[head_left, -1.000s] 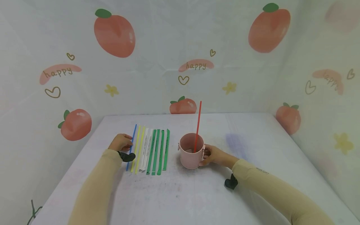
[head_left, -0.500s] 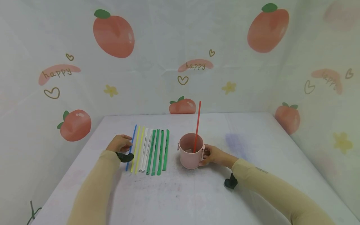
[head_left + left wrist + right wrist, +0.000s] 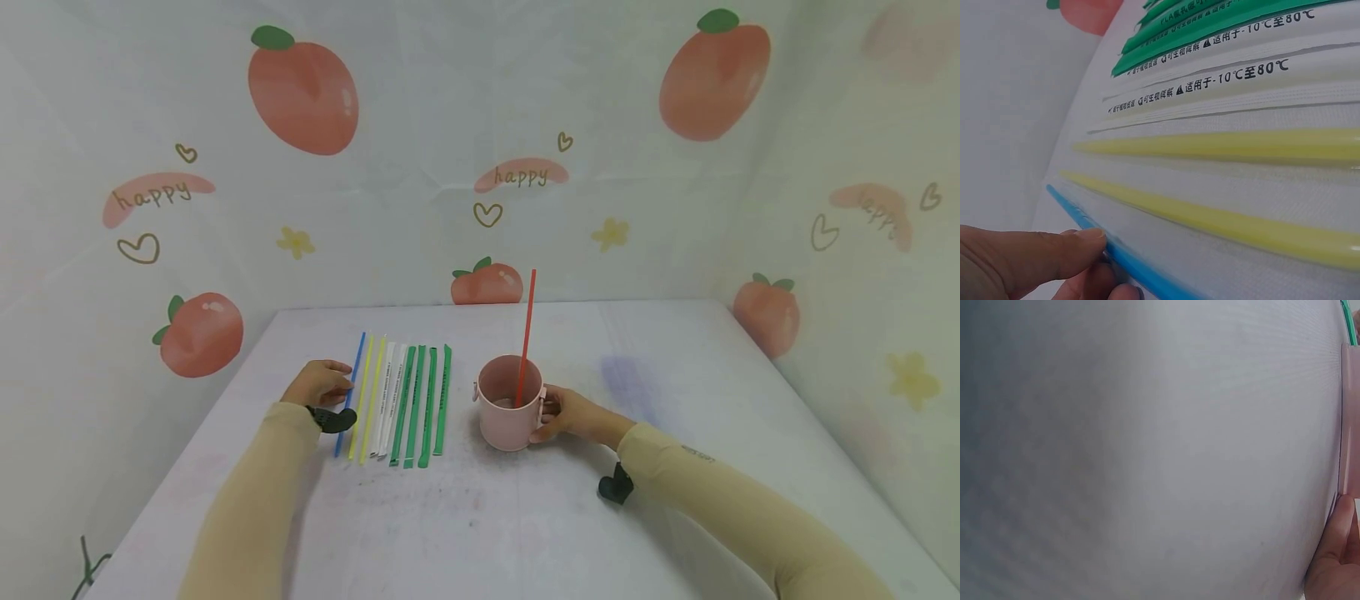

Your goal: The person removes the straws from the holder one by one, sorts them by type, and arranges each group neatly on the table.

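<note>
At the left end of a row of straws, my left hand [image 3: 317, 383] pinches a blue straw [image 3: 342, 442] between thumb and fingers. Up close in the left wrist view, the thumb [image 3: 1054, 253] lies over the blue straw [image 3: 1141, 269], which runs along the white tabletop. My right hand [image 3: 573, 415] grips the right side of a small pink pail [image 3: 510, 427] with ring lugs. A red straw [image 3: 528, 325] leans in the pail, its upper part sticking well above the rim. Only a strip of the pink pail [image 3: 1350, 419] and part of my right hand [image 3: 1335, 556] show in the right wrist view.
Beside the blue straw lie two yellow straws [image 3: 366, 400], two white paper-wrapped straws [image 3: 392, 400] and several green-wrapped straws [image 3: 420, 404], roughly parallel. The white table [image 3: 480, 525] meets a fruit-printed cloth backdrop [image 3: 405, 225] behind and at both sides.
</note>
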The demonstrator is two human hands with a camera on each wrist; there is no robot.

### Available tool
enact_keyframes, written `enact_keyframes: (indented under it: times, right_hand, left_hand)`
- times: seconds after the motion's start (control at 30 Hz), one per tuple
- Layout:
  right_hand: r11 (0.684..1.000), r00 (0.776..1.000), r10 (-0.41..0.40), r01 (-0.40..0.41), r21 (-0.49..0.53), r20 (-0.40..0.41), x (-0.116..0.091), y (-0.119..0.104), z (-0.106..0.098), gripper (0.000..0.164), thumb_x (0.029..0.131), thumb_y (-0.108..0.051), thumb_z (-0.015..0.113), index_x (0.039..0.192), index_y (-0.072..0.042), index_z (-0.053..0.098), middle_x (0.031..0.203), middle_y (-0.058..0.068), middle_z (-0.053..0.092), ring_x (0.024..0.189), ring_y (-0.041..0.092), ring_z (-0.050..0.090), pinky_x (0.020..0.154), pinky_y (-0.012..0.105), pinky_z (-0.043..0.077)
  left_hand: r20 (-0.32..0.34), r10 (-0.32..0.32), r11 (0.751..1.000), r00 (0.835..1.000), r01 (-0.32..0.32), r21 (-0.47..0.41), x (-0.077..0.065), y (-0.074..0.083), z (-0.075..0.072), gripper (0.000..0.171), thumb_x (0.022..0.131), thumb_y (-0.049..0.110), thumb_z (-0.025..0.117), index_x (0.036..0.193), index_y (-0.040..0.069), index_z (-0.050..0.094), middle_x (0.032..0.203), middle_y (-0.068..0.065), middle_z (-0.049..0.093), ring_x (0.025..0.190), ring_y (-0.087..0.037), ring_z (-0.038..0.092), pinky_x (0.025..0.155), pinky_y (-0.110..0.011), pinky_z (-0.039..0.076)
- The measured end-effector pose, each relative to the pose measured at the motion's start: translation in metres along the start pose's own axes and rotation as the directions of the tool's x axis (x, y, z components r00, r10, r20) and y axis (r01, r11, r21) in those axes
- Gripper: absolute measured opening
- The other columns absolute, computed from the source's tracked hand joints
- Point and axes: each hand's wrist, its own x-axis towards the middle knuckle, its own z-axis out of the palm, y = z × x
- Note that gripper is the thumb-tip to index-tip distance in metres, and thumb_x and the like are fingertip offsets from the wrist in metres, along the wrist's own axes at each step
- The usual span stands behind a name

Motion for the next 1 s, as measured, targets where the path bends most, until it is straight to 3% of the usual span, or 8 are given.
enact_keyframes:
  times: [0.57,0.7,0.83,1.0]
  right_hand:
    - [1.000,1.000,-0.016,0.016,0.021,0.012,-0.001,-0.002,0.000,0.080,0.075,0.000,0.081,0.143,0.000,0.040,0.139,0.017,0.050,0.124,0.024,0.050,0.107,0.036,0.043]
    - [1.000,1.000,-0.013,0.013,0.017,0.009,-0.001,-0.002,0.001,0.080,0.074,0.000,0.081,0.143,0.001,0.040,0.137,0.017,0.051,0.121,0.022,0.051,0.105,0.035,0.044]
    - [1.000,1.000,-0.009,0.009,0.015,0.009,-0.001,-0.002,0.001,0.081,0.074,0.000,0.081,0.144,0.001,0.039,0.138,0.017,0.051,0.122,0.023,0.051,0.105,0.034,0.044]
    - [0.999,1.000,-0.019,0.018,0.031,0.018,-0.001,-0.001,0.000,0.081,0.074,0.001,0.081,0.144,0.001,0.038,0.138,0.017,0.051,0.121,0.022,0.051,0.104,0.032,0.045]
  left_hand:
    - [0.039,-0.003,1.000,0.999,0.004,-0.016,-0.002,0.002,-0.006,0.047,0.093,0.001,0.059,0.138,-0.001,0.045,0.090,-0.005,0.056,0.075,-0.014,0.054,0.066,-0.022,0.053]
    - [0.064,0.047,0.999,0.997,-0.046,-0.016,-0.010,0.007,-0.009,0.052,0.094,0.003,0.059,0.142,-0.001,0.041,0.095,-0.006,0.057,0.079,-0.015,0.056,0.072,-0.025,0.053]
    - [0.099,0.131,0.991,0.987,-0.128,-0.029,-0.021,0.022,-0.008,0.055,0.096,0.008,0.058,0.146,0.000,0.036,0.117,-0.012,0.055,0.097,-0.020,0.056,0.087,-0.030,0.053]
    - [0.158,0.283,0.959,0.946,-0.280,-0.043,-0.037,0.052,-0.004,0.054,0.100,0.017,0.053,0.148,0.003,0.034,0.141,-0.021,0.042,0.124,-0.034,0.047,0.106,-0.041,0.044]
